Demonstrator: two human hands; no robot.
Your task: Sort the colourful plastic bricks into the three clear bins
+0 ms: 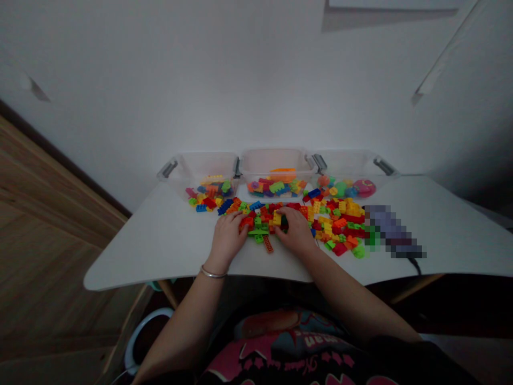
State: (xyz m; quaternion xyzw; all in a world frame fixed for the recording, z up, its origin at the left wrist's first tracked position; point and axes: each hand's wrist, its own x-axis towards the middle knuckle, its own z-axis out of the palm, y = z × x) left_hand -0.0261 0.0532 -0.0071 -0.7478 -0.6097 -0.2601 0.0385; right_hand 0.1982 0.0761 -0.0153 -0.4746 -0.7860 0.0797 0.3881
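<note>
Loose plastic building bricks (pixel 264 219) in many colours lie in a wide heap across the white table (pixel 168 240). My left hand (pixel 228 235) is at the heap's near left side, its thumb and fingers closed around a red brick (pixel 247 221). To the right, my right hand (pixel 295 231) pinches a yellow brick (pixel 277 217) just above the heap. Between my hands lie green bricks (pixel 258 232), and an orange flat brick (pixel 268 244) rests nearest me.
Along the wall stand three clear plastic boxes: a left box (pixel 208 163), a middle box (pixel 276 159) and a right box (pixel 344 163), each holding coloured toy pieces. A blurred-out dark object (pixel 393 230) with a cable (pixel 416 264) lies on the table's right side.
</note>
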